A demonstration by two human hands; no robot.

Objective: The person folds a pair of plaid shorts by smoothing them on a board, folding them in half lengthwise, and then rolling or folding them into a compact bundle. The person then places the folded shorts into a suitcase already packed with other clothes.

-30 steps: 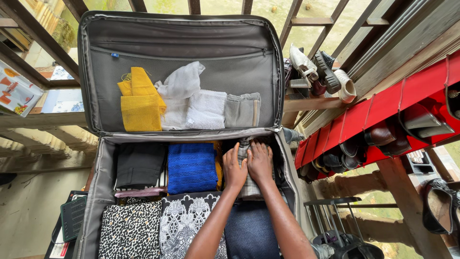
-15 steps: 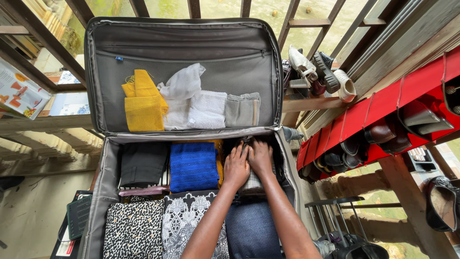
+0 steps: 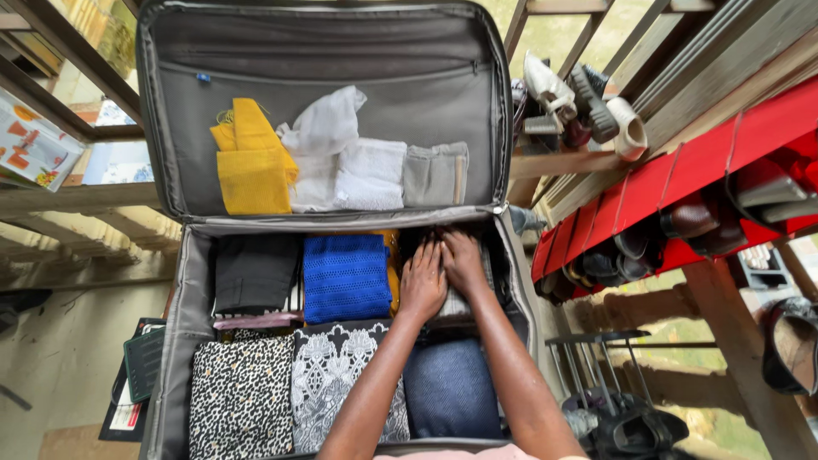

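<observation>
Both hands were down in the back right corner of the open suitcase [image 3: 175, 341]. The left hand [image 3: 423, 281] lay flat, fingers together and stretched, palm pressing on a folded pale garment [image 3: 456, 300] tucked in that corner. The right hand [image 3: 463, 262] sat touching it on the right, fingers flat too and pointed toward the hinge; neither hand gripped anything, just pressed. The garment was mostly hidden under the palms, so its kind couldn't be told.

Just left of the hands stood a blue knit stack [image 3: 347, 277], then a black folded pile [image 3: 255, 271]. Nearer the person lay a dark blue fold [image 3: 449, 388], a grey lace-print piece [image 3: 328, 375] and a black-and-white spotted one [image 3: 241, 396]. The raised lid held a yellow cloth [image 3: 249, 163], white cloths [image 3: 345, 166] and a grey fold [image 3: 436, 173].

To do the pressing well, I'd judge: keep palms flat, push evenly straight down, spread weight across the fold so the edges don't ride up, and keep clear of the blue stack so it doesn't tip. The corner looked tight; fingertips could snag the side wall lining.
</observation>
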